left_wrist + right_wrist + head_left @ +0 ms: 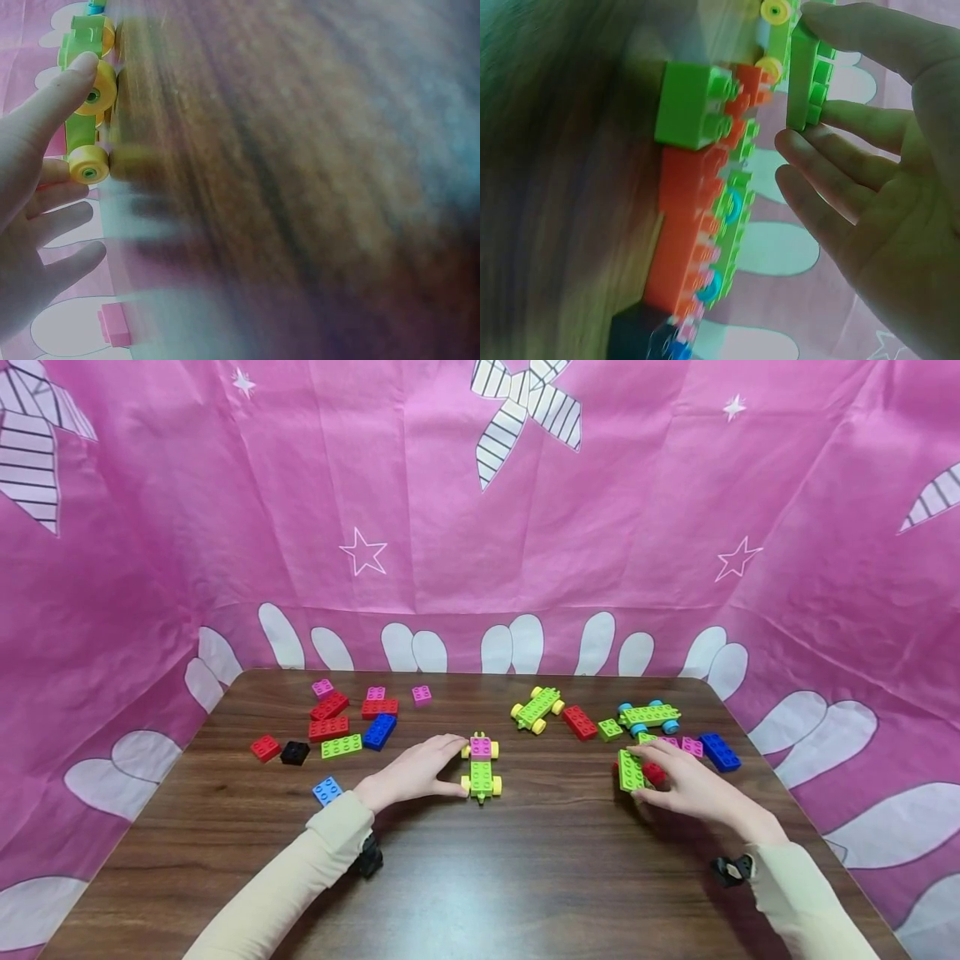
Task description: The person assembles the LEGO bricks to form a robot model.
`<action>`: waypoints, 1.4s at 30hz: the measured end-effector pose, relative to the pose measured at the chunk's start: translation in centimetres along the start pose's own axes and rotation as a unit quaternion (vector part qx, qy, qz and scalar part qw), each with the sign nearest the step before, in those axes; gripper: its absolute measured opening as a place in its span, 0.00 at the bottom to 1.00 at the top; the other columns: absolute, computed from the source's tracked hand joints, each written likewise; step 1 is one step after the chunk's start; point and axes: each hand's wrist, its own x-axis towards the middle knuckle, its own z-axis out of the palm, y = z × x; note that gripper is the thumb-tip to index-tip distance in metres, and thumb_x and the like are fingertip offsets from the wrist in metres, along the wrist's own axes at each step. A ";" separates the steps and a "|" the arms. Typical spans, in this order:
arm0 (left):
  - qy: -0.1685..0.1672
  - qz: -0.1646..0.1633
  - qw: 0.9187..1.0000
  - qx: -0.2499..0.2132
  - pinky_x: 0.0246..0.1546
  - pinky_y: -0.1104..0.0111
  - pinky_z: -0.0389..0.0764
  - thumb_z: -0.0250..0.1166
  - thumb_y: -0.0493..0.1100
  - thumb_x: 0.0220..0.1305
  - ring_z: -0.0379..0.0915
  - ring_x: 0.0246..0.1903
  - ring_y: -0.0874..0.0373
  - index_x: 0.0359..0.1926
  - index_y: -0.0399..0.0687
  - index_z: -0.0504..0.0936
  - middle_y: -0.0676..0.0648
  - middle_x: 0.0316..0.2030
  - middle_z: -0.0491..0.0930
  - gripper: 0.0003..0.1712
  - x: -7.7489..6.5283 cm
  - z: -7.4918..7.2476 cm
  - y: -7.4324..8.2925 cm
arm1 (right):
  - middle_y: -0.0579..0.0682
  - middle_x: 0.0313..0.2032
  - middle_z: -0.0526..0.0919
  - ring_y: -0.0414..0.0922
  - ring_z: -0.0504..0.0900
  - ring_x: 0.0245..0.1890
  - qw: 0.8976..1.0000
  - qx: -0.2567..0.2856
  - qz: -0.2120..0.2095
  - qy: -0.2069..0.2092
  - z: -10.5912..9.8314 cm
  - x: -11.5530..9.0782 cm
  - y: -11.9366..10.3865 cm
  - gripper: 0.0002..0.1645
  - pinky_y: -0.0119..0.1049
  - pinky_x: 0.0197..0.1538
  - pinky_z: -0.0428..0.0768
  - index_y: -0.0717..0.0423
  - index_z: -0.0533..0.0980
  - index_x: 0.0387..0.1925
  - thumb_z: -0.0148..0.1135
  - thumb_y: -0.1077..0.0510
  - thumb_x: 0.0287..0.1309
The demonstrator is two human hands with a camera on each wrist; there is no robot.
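A toy car base (482, 779) in lime green with yellow wheels stands at the table's middle, a pink brick (481, 747) on its far end. My left hand (412, 771) is beside its left side, thumb by the near wheel and forefinger by the far one. In the left wrist view the other fingers spread loosely past the wheels. My right hand (686, 778) pinches a long lime green brick (802, 79) between thumb and fingertips, raised above several bricks. Beneath it lie red bricks (653, 772), partly hidden by the hand.
Two more wheeled bases, one yellow-wheeled (537, 709) and one blue-wheeled (649, 716), stand at the back right. A dark blue brick (721, 752) lies near the right edge. Leftward are several loose bricks, including a black one (295, 753) and a light blue one (327, 790).
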 end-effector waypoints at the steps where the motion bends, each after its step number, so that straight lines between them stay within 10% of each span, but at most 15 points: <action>1: 0.000 0.000 1.000 -0.001 0.62 0.55 0.70 0.66 0.63 0.52 0.64 0.64 0.50 0.65 0.40 0.64 0.43 0.63 0.68 0.47 0.0 0.0 0.0 | 0.55 0.52 0.77 0.51 0.77 0.51 1.000 0.007 0.000 -0.003 0.0 0.3 -0.1 0.36 0.48 0.46 0.82 0.58 0.72 0.56 0.72 0.47 0.46; 42: -0.009 -0.006 1.000 0.008 0.63 0.57 0.70 0.65 0.65 0.52 0.63 0.64 0.52 0.66 0.41 0.64 0.44 0.63 0.68 0.48 0.2 -0.1 0.1 | 0.50 0.53 0.75 0.47 0.77 0.52 0.994 0.075 -0.070 -0.034 2.0 10.2 -5.5 0.37 0.45 0.55 0.77 0.56 0.71 0.59 0.69 0.45 0.49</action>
